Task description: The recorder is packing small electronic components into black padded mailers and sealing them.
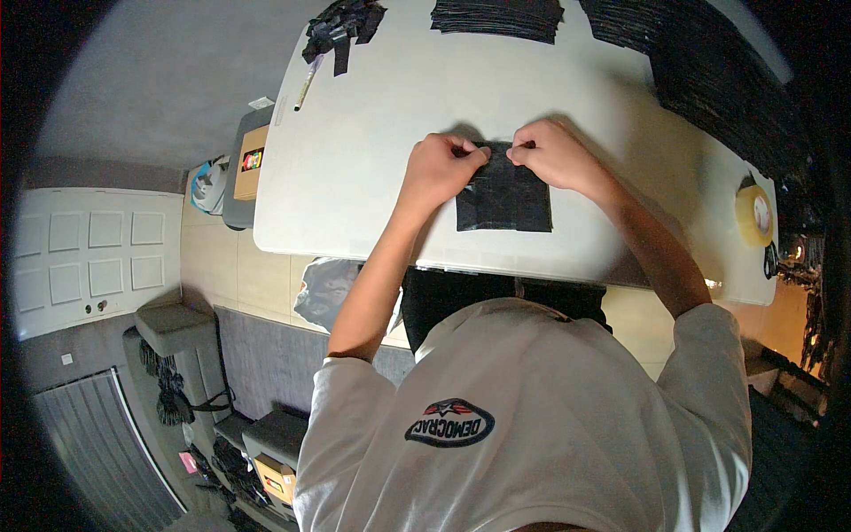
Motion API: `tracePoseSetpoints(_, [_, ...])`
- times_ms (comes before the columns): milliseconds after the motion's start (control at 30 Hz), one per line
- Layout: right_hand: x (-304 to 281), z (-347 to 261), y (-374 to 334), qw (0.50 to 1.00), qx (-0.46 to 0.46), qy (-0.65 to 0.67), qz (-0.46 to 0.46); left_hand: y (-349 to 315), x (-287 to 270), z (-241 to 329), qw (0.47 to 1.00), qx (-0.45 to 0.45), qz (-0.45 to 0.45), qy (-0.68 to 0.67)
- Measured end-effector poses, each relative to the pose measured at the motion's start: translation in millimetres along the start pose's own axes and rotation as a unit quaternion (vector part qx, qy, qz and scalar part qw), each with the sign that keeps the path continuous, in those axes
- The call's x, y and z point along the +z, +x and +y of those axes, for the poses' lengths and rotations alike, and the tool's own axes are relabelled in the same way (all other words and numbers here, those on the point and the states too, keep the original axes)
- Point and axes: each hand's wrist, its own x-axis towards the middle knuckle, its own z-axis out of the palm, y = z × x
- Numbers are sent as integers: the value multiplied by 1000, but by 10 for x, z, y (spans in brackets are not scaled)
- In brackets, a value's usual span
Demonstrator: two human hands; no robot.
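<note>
A flat, roughly square piece of shiny black plastic point(503, 202) lies on the white table point(355, 191) in front of me. At its far edge, near the left corner, my left hand point(441, 167) pinches it between thumb and fingers. A short way to the right, my right hand point(557, 157) pinches the same edge. The two hands are a small gap apart. Whether the piece is a bag or a single sheet, I cannot tell.
Stacks of black plastic point(496, 18) lie along the far edge, with a larger pile point(709, 75) at the far right. A crumpled black bundle point(341, 31) and a marker pen point(308, 84) are far left. A yellowish tape roll point(754, 215) sits at the right end.
</note>
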Motion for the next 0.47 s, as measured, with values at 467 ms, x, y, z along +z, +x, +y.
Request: tracePoseSetpoints(467, [60, -53, 32, 993, -26, -110, 26, -44, -41, 153, 997, 30, -10, 76])
